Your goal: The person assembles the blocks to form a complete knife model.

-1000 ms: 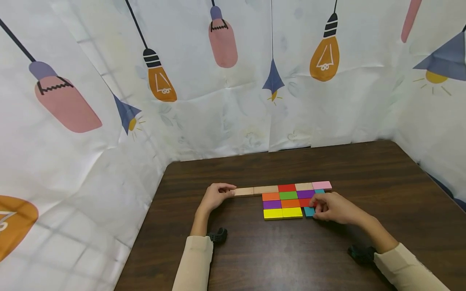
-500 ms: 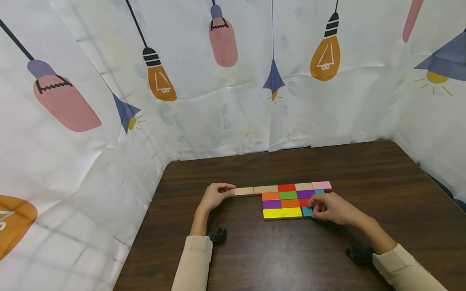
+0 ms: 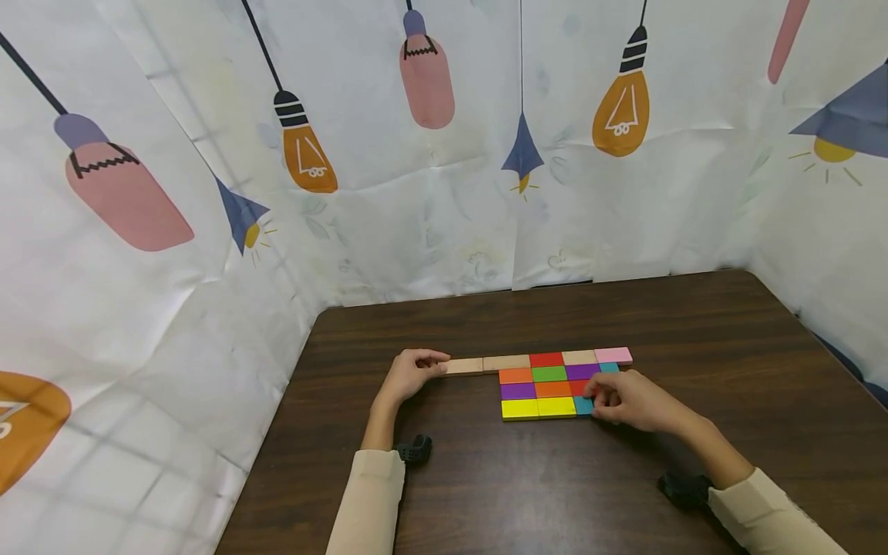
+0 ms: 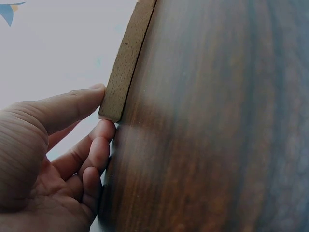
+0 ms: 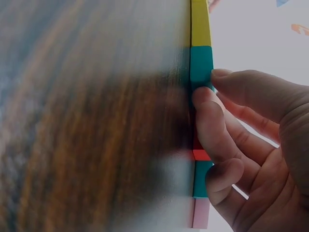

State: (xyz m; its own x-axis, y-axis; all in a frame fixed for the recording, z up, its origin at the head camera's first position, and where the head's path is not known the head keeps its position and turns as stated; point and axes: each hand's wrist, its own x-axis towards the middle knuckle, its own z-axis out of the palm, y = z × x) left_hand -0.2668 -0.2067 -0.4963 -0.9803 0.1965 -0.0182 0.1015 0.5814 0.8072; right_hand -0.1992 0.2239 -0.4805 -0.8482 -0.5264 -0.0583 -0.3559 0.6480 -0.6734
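My left hand (image 3: pixel 405 378) grips the left end of a plain wooden block (image 3: pixel 463 366), thumb and fingertips at its end in the left wrist view. A second plain block (image 3: pixel 506 361) adjoins it on the right. My right hand (image 3: pixel 638 401) pinches a teal block (image 5: pixel 202 63) at the front right corner of a flat patch of coloured blocks. The teal block's left end meets a yellow block (image 3: pixel 556 407). My fingers partly hide the red block (image 3: pixel 577 388) behind it. A second teal block (image 3: pixel 608 368) lies farther back.
The back row also holds a red block (image 3: pixel 546 359), another plain one (image 3: pixel 579 357) and a pink one (image 3: pixel 613 355). Orange, green and purple blocks fill the patch. All lie on a dark wooden table (image 3: pixel 486 486) with patterned cloth (image 3: pixel 444 216) behind.
My right hand has slid the front teal block slightly left, and its gap to the yellow block has closed. My left hand has stayed in place.
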